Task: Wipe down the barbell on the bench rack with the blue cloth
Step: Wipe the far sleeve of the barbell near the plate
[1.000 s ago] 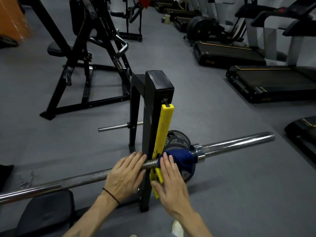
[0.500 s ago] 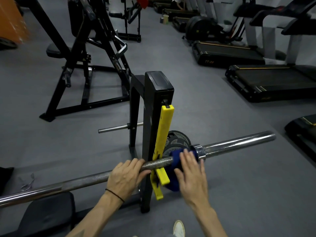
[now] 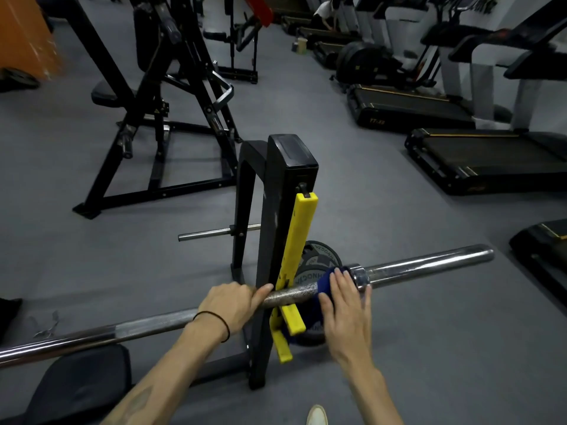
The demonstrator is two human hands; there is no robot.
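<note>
1. Chrome and knurled steel first: the barbell (image 3: 423, 266) lies across the black rack upright (image 3: 276, 240), sitting in the yellow hook strip (image 3: 299, 250) bolted to the upright's front.
2. Your right hand (image 3: 345, 308) is on the blue cloth (image 3: 324, 282), which is wrapped over the bar just inboard of the collar (image 3: 357, 276). The fingers are straight and close together, pressing the cloth onto the bar rather than curling round it. Your fingertips touch the collar.
3. Your left hand (image 3: 231, 305) grips the bar on the other side of the upright, fingers curled over the knurled section, with the thumb pointing along the bar toward the yellow strip. There's a black hair tie (image 3: 225, 325) round that wrist.
4. The bare sleeve of the bar runs off to the right of the collar with no plates on it.
5. Behind the cloth, a black weight plate (image 3: 316, 259) sits low on the rack, partly hidden by the yellow strip and the bar.
6. Your bench pad (image 3: 79, 381) shows at the bottom left under the bar, and a white shoe (image 3: 317, 415) pokes in at the bottom edge.
7. Further back on the grey floor (image 3: 399, 348): treadmills (image 3: 491, 157) along the right and a black frame machine (image 3: 159, 118) to the upper left.
</note>
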